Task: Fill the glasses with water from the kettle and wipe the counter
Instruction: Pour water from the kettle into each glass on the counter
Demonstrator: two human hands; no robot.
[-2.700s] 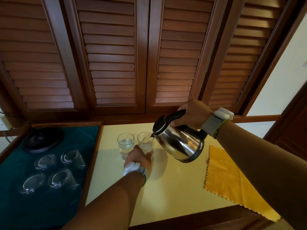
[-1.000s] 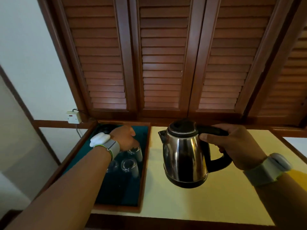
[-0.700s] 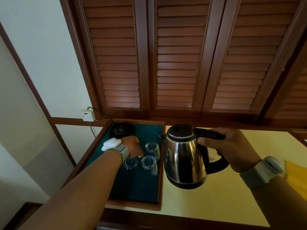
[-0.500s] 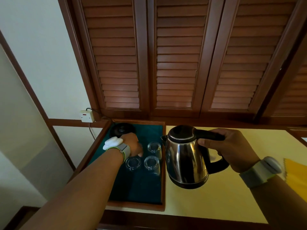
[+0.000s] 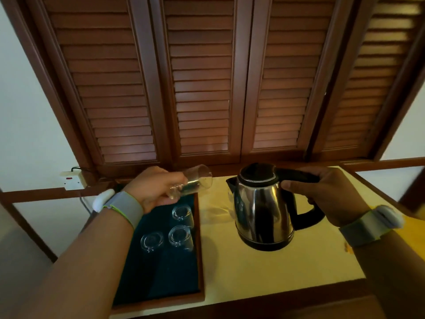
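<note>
My left hand [image 5: 153, 188] grips an empty clear glass [image 5: 195, 180], held tilted on its side in the air over the tray's right rim. My right hand [image 5: 326, 192] holds the steel kettle [image 5: 259, 210] upright by its black handle, above the cream counter [image 5: 253, 272]. Three more glasses [image 5: 177, 234] stand upside down on the green-lined wooden tray [image 5: 201, 261] at the left. A faint clear glass [image 5: 213, 211] stands on the counter just left of the kettle. A sliver of yellow cloth [image 5: 411, 229] shows behind my right wrist.
Brown louvred shutters [image 5: 202, 88] rise right behind the counter. A wall socket [image 5: 73, 180] with a cable sits at the left. The counter's front edge [image 5: 253, 302] runs close to me.
My left hand has lifted one glass off the tray and swung it right, tilted. The kettle stays upright in my right hand; earlier it was pouring into glasses on the counter.
</note>
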